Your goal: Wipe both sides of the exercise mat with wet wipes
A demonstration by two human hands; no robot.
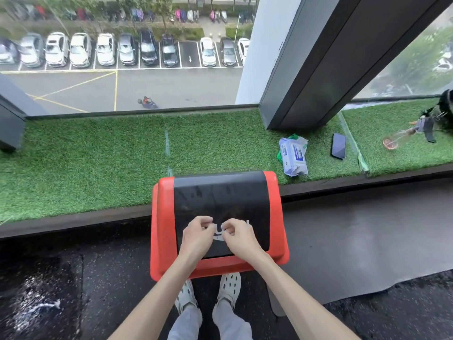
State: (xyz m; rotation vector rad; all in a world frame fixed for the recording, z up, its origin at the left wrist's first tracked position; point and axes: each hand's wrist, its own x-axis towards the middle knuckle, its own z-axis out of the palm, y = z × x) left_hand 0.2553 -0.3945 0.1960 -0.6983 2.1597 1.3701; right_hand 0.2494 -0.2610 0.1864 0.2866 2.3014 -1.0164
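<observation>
The left hand [196, 233] and right hand [241, 239] are held together over the red plastic bin with a black swing lid [161, 217], fingers curled and pinched. Whether a wipe is gripped cannot be told. The white-and-blue pack of wet wipes [293, 153] is seen on the green artificial-turf ledge [98, 155], beyond the bin to its right. The thin grey exercise mat [367, 236] is laid flat on the floor at right, untouched. Its long axis is judged to run left to right along the ledge, past the frame edge. No wiping is under way, and which sides are done is not shown.
</observation>
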